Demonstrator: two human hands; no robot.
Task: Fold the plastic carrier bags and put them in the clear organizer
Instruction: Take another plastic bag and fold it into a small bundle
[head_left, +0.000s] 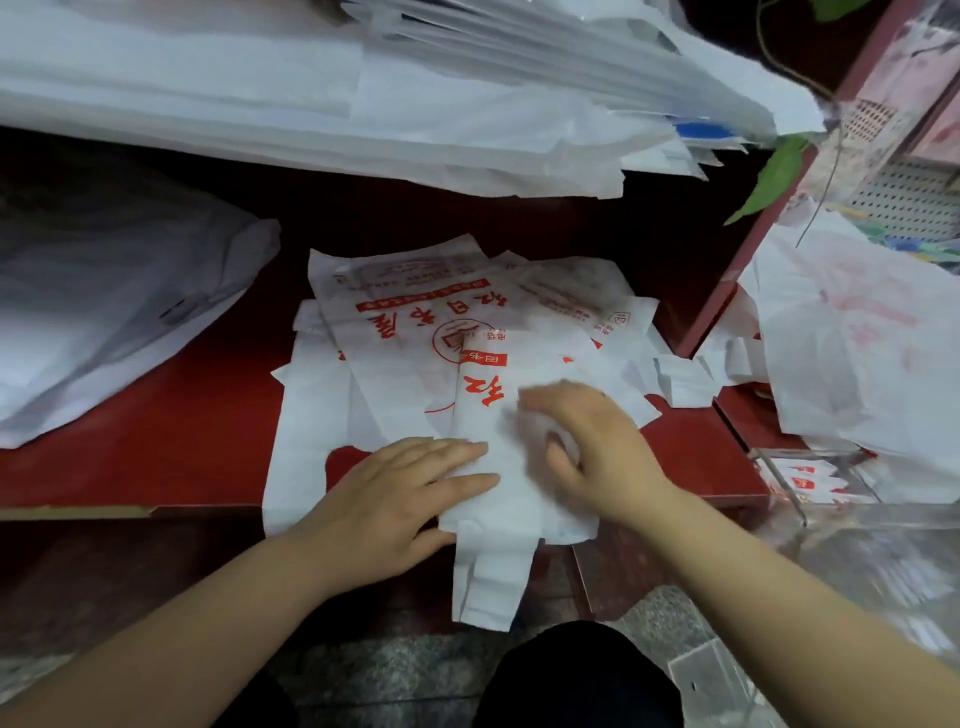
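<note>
White plastic bag (498, 499), folded into a long strip, lies on a heap of printed bags (415, 322) at the red table's (182, 441) near edge. The person's left hand (395, 499) presses it with straight fingers; the blurred right hand (587, 447) curls its fingers round a fold. The clear organizer (857, 525) stands to the right.

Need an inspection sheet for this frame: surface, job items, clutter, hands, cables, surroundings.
Surface: red wooden counter, largely covered by bags.
Job's things: folded bag strip lying on a pile of printed carrier bags; clear organizer at right, folded bags inside.
Clutter: white bag stacks at the top; grey-white bundle on the left; loose bags on the right.
Hands: left hand flat, pressing the strip; right hand curled over it, blurred, grip unclear.
Cables: nothing seen.
Surroundings: green leaf, pegboard, speckled floor.
</note>
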